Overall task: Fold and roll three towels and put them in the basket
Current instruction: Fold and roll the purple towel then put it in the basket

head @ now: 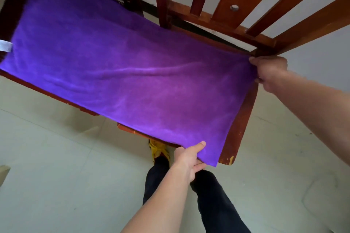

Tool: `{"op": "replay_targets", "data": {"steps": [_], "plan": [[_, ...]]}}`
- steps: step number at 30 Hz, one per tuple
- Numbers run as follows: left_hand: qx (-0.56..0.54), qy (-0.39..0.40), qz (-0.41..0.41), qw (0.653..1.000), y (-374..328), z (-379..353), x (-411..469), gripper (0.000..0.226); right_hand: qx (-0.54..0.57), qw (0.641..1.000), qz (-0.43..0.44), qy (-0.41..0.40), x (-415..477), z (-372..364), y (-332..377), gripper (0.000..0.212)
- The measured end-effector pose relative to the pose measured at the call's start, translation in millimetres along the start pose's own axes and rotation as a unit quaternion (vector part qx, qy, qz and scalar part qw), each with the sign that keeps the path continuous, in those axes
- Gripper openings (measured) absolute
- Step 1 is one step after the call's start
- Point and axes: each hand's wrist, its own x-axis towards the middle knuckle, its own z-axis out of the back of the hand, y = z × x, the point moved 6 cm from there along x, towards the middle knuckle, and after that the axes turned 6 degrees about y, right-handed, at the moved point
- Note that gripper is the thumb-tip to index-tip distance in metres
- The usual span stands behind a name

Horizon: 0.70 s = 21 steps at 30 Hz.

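Note:
A purple towel (pixel 121 66) lies spread as a long strip across the seats of wooden chairs, with a white label (pixel 5 46) at its far left end. My left hand (pixel 189 159) pinches the towel's near right corner, thumb on top. My right hand (pixel 269 73) grips the far right corner at the chair's back edge. A shallow crease runs along the middle of the cloth. No basket and no other towel are in view.
The right chair's red-brown seat (pixel 240 126) has chipped edges, and its slatted back (pixel 236 4) rises behind the towel. A pale tiled floor (pixel 56 176) lies below. My legs in dark trousers (pixel 208 195) and a yellow shoe (pixel 157 149) stand close to the seat's front edge.

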Motion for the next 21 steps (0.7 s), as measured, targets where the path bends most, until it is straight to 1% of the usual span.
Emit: {"op": "replay_targets", "data": {"steps": [2, 4, 6, 8, 9, 10, 13, 15, 16, 18, 20, 21], "plan": [[-0.016, -0.006, 0.004, 1.0, 12.8, -7.4, 12.8, 0.046, 0.001, 0.999, -0.028, 0.044, 2.1, -5.6, -14.2, 0.016], [-0.033, -0.018, 0.001, 0.999, 25.5, -13.3, 25.4, 0.047, 0.001, 0.997, -0.042, 0.061, 8.0, -8.3, -32.6, 0.019], [-0.055, -0.047, -0.016, 0.997, 35.0, -13.4, 35.4, 0.052, 0.014, 0.998, -0.037, 0.058, 14.9, -8.7, -46.4, 0.023], [-0.064, -0.057, -0.027, 0.996, 39.9, -12.7, 39.3, 0.055, 0.02, 0.998, -0.029, 0.045, 18.0, -6.2, -50.7, 0.021], [-0.072, -0.053, -0.033, 0.995, 42.3, -12.8, 37.4, 0.052, 0.023, 0.999, -0.027, 0.042, 16.4, -4.4, -50.6, 0.019], [-0.078, -0.051, -0.039, 0.995, 43.7, -12.1, 35.2, 0.047, 0.026, 0.999, -0.024, 0.036, 13.8, -1.5, -48.4, 0.022], [-0.089, -0.055, -0.049, 0.993, 44.9, -6.7, 13.9, 0.024, 0.023, 0.999, 0.001, 0.025, -2.7, 8.8, -33.0, 0.033], [-0.096, -0.067, -0.062, 0.991, 39.2, -2.8, -12.1, 0.017, 0.027, 0.999, 0.025, 0.029, -20.3, 10.9, -14.7, 0.03], [-0.106, -0.078, -0.073, 0.989, 35.1, 0.3, -25.1, 0.018, 0.019, 0.999, 0.037, 0.03, -31.1, 10.3, -4.4, 0.025], [-0.138, -0.108, -0.113, 0.978, 19.0, 15.0, -58.1, 0.029, 0.006, 0.996, 0.067, 0.05, -58.5, 1.8, 23.6, 0.015], [-0.153, -0.141, -0.159, 0.965, 3.3, 32.2, -86.2, 0.035, -0.001, 0.993, 0.102, 0.066, -81.9, -10.6, 51.0, 0.02], [-0.159, -0.151, -0.181, 0.959, -5.3, 41.7, -99.6, 0.033, 0.002, 0.99, 0.114, 0.078, -93.0, -18.5, 63.3, 0.02]]}}
